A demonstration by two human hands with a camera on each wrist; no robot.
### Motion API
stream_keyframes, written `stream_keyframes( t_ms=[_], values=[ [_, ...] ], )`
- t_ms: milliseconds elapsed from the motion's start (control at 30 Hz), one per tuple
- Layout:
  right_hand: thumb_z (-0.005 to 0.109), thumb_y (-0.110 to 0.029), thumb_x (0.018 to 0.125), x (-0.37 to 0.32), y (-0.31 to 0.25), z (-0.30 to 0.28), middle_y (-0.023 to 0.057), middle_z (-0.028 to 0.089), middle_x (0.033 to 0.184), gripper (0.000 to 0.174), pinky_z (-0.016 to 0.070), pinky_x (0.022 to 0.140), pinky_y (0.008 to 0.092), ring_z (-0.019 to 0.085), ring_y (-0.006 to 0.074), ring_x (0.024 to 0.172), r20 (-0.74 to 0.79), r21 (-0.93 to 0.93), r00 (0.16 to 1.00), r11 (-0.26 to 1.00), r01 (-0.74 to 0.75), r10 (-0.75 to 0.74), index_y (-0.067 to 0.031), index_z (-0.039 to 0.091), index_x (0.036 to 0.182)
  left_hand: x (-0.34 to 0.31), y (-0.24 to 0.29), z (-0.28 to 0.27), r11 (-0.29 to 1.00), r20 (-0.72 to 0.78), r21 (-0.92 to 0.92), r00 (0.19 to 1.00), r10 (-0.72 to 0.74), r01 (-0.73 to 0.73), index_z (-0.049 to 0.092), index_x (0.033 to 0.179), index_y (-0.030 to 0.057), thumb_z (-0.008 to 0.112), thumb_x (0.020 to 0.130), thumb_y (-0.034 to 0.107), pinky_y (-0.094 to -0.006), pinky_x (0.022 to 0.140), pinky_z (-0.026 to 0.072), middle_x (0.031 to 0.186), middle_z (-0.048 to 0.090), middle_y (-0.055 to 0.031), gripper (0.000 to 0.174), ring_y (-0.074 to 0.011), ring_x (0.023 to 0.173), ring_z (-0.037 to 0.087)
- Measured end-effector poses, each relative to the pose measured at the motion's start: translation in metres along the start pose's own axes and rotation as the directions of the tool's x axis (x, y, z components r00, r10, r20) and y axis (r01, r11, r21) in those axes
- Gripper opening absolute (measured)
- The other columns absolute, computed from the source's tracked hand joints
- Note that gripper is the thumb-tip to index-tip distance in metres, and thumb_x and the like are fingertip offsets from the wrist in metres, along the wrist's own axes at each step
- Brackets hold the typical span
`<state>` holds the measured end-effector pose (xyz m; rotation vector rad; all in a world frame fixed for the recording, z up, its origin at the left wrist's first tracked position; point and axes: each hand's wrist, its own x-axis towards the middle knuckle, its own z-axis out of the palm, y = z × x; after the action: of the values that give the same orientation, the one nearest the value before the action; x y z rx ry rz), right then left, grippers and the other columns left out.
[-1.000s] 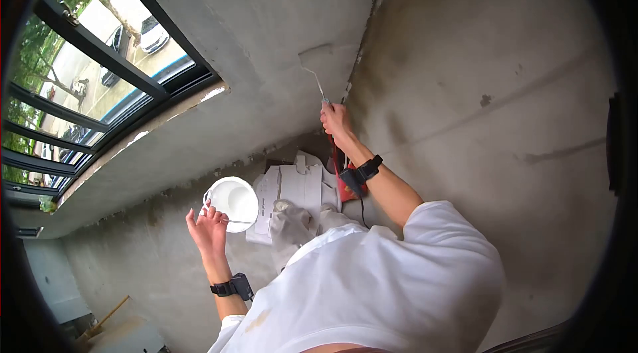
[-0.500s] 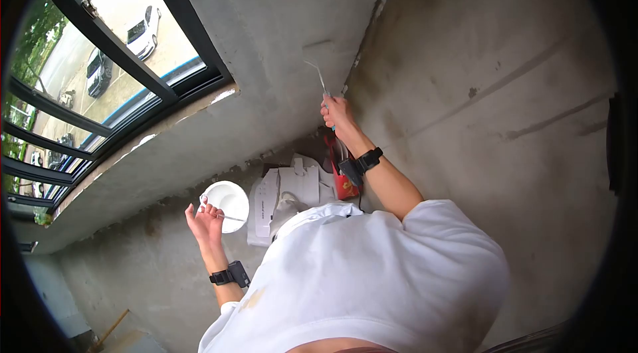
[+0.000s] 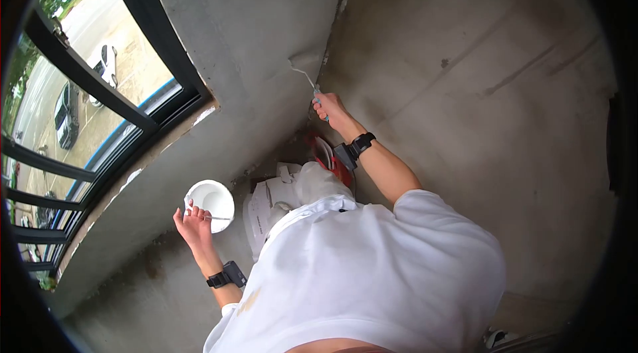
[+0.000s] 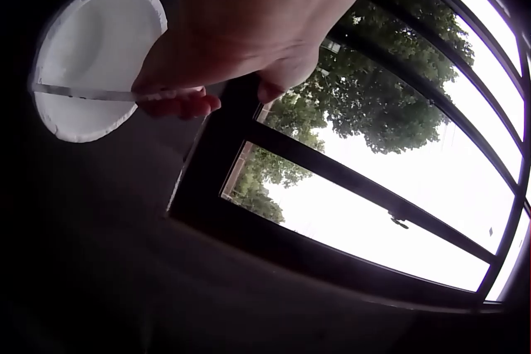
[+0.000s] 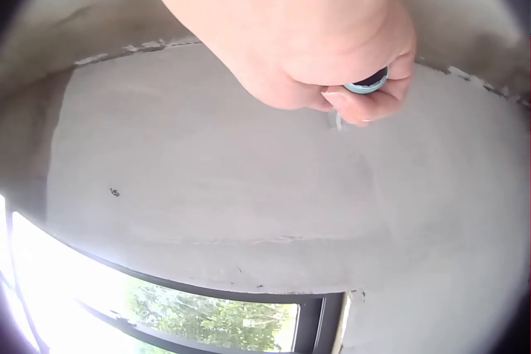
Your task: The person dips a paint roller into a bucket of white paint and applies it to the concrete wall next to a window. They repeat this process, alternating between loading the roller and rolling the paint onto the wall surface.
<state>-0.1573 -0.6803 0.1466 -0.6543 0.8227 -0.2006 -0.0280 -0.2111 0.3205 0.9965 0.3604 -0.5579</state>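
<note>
Roller (image 3: 305,59): head at the grey wall (image 3: 226,21), just beside the corner line (image 3: 339,7). Looks like a small roller on a bent wire frame. Change: about a second ago there was a clear gap between head and corner; now its near end is almost at the line. Reads as work on the edge strip, so bumping the adjoining surface is the risk. Can't tell if the head presses on the wall or sits just off it.

Right hand (image 3: 331,110): closed round the roller's light blue handle, fingers wrapped, no wide opening. Handle end shows within the grip in the right wrist view.

Left hand (image 3: 197,227): fingers curled on the thin bail (image 3: 219,219) of the white bucket (image 3: 220,195), thumb spread away. Bucket mouth faces the camera; can't tell if it's lifted or standing.

Further out: dark window frame (image 3: 147,21) beside the wall, papery box (image 3: 262,205) and red bag (image 3: 341,171) near the person's legs.
</note>
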Motion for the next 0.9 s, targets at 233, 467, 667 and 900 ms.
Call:
stream_keyframes(
  t_ms=[233,467,667,900],
  values=[
    [0.054,-0.025,0.100,-0.039,-0.081,-0.029,-0.0007,0.053,0.067,0.025,0.0361,0.047,0.0242,0.048,0.0088,0.054,-0.176,-0.578,0.778,0.703,0.414,-0.603,-0.0053,0.057,0.084,0.016,-0.010,0.007,0.997,0.054,0.030,0.996,-0.068,0.067,0.055,0.101,0.0066,0.056,0.091,0.042,-0.0298,0.069,0.0404,0.070,0.044,0.0022,0.037,-0.0117,0.066,0.045],
    [0.050,-0.016,0.103,-0.119,-0.165,-0.011,0.0042,0.061,0.079,0.015,0.0463,0.051,0.0269,0.057,0.0110,0.062,-0.087,-0.303,0.783,0.765,0.568,-0.616,-0.0017,0.048,0.108,0.039,-0.032,0.002,0.989,0.100,0.047,0.984,-0.147,0.143,0.059,0.093,0.0068,0.057,0.089,0.043,-0.0295,0.066,0.0432,0.068,0.047,0.0012,0.036,-0.0135,0.063,0.048],
    [0.056,-0.021,0.101,-0.112,-0.184,-0.008,0.0026,0.059,0.070,0.022,0.0420,0.050,0.0280,0.052,0.0111,0.055,-0.019,-0.710,0.404,0.298,0.639,-0.914,-0.0011,0.054,0.091,0.037,-0.045,0.004,0.984,0.030,0.078,0.986,-0.163,0.161,0.058,0.095,0.0054,0.057,0.089,0.042,-0.0286,0.064,0.0425,0.067,0.049,0.0008,0.037,-0.0127,0.062,0.048],
    [0.055,-0.028,0.104,-0.142,-0.228,0.048,-0.0031,0.051,0.065,0.028,0.0325,0.046,0.0223,0.044,0.0034,0.053,0.005,-0.628,0.282,0.216,0.747,-0.959,-0.0034,0.061,0.092,0.035,-0.046,0.008,0.980,0.091,0.065,0.977,-0.192,0.186,0.057,0.097,0.0063,0.059,0.087,0.041,-0.0284,0.063,0.0419,0.070,0.050,0.0004,0.036,-0.0136,0.062,0.048]
  ],
)
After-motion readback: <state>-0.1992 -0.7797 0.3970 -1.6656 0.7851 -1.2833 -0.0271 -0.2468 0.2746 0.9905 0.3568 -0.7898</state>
